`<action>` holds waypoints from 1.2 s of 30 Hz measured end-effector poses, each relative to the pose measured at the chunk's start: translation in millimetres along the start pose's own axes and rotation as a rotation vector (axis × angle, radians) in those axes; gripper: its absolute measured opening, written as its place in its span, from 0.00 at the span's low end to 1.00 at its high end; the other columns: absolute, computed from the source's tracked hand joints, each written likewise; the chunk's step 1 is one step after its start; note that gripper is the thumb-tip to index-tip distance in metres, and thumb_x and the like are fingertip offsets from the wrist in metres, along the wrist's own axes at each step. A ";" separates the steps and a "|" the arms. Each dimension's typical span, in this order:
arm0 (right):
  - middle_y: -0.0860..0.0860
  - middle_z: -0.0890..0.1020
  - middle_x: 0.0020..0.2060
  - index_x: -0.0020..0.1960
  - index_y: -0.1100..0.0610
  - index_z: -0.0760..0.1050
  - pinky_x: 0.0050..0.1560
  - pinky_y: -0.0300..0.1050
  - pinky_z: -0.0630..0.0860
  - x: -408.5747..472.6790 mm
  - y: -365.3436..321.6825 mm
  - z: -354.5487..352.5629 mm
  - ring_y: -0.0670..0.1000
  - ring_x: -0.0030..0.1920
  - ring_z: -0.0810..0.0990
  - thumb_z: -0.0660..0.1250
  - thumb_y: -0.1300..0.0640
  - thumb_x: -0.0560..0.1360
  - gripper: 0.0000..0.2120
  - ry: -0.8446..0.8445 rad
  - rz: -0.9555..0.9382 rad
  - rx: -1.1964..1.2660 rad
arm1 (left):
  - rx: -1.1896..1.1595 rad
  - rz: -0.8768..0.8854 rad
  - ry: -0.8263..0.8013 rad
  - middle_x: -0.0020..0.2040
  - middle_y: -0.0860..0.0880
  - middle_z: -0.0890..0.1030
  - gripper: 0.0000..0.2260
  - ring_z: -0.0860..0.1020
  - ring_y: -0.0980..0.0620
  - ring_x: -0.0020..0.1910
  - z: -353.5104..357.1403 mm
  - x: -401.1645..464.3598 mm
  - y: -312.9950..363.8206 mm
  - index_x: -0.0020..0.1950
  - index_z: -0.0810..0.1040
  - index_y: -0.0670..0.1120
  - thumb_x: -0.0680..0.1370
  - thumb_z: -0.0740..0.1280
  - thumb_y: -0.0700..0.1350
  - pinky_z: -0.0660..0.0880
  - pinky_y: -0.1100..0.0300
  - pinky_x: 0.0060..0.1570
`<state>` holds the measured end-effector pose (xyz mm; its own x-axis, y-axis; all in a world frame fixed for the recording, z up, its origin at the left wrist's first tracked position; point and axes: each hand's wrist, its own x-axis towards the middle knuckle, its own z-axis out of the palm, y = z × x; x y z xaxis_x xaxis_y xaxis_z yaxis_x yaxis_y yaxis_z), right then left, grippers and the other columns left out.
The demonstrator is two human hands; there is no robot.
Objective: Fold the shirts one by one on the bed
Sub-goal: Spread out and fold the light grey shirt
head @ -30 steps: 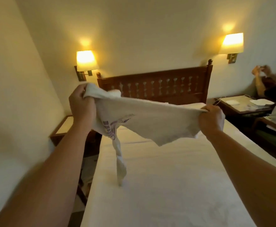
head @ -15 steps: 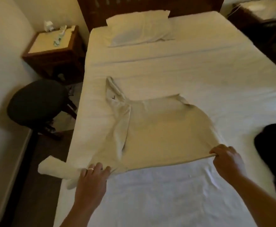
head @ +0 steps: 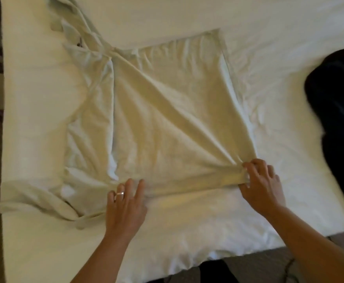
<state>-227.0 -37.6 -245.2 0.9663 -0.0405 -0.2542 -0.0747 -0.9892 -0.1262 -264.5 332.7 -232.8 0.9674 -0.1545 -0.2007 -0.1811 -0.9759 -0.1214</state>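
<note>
Lying spread on the white-sheeted bed point(head: 248, 211), the wrinkled cream cotton shirt point(head: 167, 119) has its near edge under both hands: left hand point(head: 126, 203) presses flat, fingers straight; right hand point(head: 260, 184) pinches the corner.

Both bare forearms reach forward. The left hand point(head: 126, 207) lies flat with fingers spread, a ring on one; the right hand point(head: 262, 186) apparently pinches with curled fingers.
</note>
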 end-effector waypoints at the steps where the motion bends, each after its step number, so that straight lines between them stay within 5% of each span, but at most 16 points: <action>1: 0.59 0.75 0.57 0.59 0.59 0.77 0.44 0.59 0.77 2.2 2.8 2.9 0.66 0.51 0.75 0.74 0.63 0.62 0.25 0.020 0.004 0.005 | -0.022 0.042 -0.017 0.58 0.41 0.78 0.24 0.76 0.38 0.49 -1.8 12.0 12.8 0.65 0.78 0.46 0.69 0.68 0.47 0.71 0.44 0.46; 6: 0.62 0.76 0.45 0.43 0.64 0.78 0.36 0.57 0.73 13.5 18.0 -5.5 0.65 0.42 0.74 0.69 0.73 0.60 0.13 0.240 -0.008 0.052 | -0.087 0.088 -0.173 0.48 0.43 0.76 0.23 0.78 0.38 0.42 -9.5 51.2 53.8 0.56 0.79 0.46 0.63 0.77 0.48 0.73 0.48 0.37; 11: 0.55 0.76 0.49 0.45 0.59 0.81 0.45 0.55 0.75 -2.2 43.0 1.5 0.61 0.47 0.73 0.70 0.65 0.69 0.06 -0.057 -0.081 0.042 | -0.077 0.161 -0.128 0.44 0.42 0.75 0.18 0.77 0.39 0.36 -4.2 57.9 72.0 0.51 0.78 0.44 0.63 0.76 0.42 0.72 0.51 0.27; 15: 0.51 0.75 0.53 0.52 0.58 0.81 0.51 0.46 0.71 18.6 36.7 -12.1 0.55 0.51 0.76 0.64 0.61 0.78 0.08 0.097 0.409 0.608 | -0.082 0.180 -0.154 0.43 0.42 0.76 0.16 0.77 0.39 0.35 0.9 60.3 79.8 0.50 0.78 0.43 0.65 0.76 0.42 0.71 0.52 0.25; 18: 0.54 0.77 0.53 0.56 0.58 0.78 0.51 0.44 0.68 34.1 31.1 -16.4 0.56 0.52 0.76 0.61 0.55 0.80 0.10 0.011 0.680 0.650 | -0.101 0.209 -0.127 0.41 0.43 0.76 0.15 0.77 0.40 0.33 0.5 64.6 88.9 0.50 0.78 0.43 0.66 0.75 0.43 0.71 0.53 0.24; 21: 0.51 0.78 0.47 0.55 0.55 0.74 0.48 0.47 0.73 38.1 23.4 -22.4 0.56 0.50 0.77 0.66 0.48 0.77 0.13 -0.226 0.607 0.527 | -0.116 0.247 -0.118 0.41 0.43 0.76 0.13 0.77 0.40 0.32 -3.1 69.4 101.3 0.49 0.78 0.44 0.67 0.75 0.44 0.69 0.55 0.23; 24: 0.54 0.81 0.37 0.43 0.59 0.77 0.40 0.47 0.73 42.4 25.4 -24.4 0.56 0.41 0.79 0.70 0.53 0.74 0.08 -0.365 0.573 0.629 | -0.144 0.277 -0.136 0.39 0.45 0.77 0.10 0.78 0.41 0.32 -5.0 74.0 108.8 0.48 0.79 0.45 0.70 0.75 0.44 0.66 0.57 0.23; 29: 0.57 0.80 0.36 0.41 0.58 0.78 0.42 0.56 0.83 38.1 48.9 -33.5 0.61 0.39 0.81 0.69 0.56 0.78 0.08 -0.089 0.642 0.896 | -0.232 0.363 -0.030 0.37 0.48 0.78 0.08 0.78 0.43 0.31 -6.2 76.2 109.3 0.43 0.79 0.46 0.79 0.64 0.48 0.68 0.57 0.22; 32: 0.55 0.81 0.40 0.44 0.57 0.77 0.36 0.49 0.80 25.6 67.6 -36.8 0.57 0.37 0.80 0.66 0.56 0.80 0.07 0.069 0.653 0.860 | -0.224 0.429 0.044 0.37 0.47 0.78 0.10 0.77 0.43 0.31 -10.6 69.3 112.6 0.42 0.79 0.46 0.78 0.62 0.48 0.68 0.58 0.22; 36: 0.54 0.79 0.38 0.44 0.57 0.76 0.33 0.45 0.71 10.4 76.1 -23.9 0.54 0.36 0.76 0.67 0.56 0.79 0.06 -0.185 0.582 0.631 | -0.162 0.397 -0.143 0.35 0.49 0.78 0.08 0.78 0.42 0.29 -5.6 60.1 120.7 0.44 0.80 0.46 0.70 0.77 0.46 0.69 0.57 0.22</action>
<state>-216.7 -116.6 -234.6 0.6812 -0.4368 -0.5875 -0.7182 -0.5542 -0.4208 -227.3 204.7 -254.1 0.7920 -0.5104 -0.3350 -0.4923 -0.8584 0.1440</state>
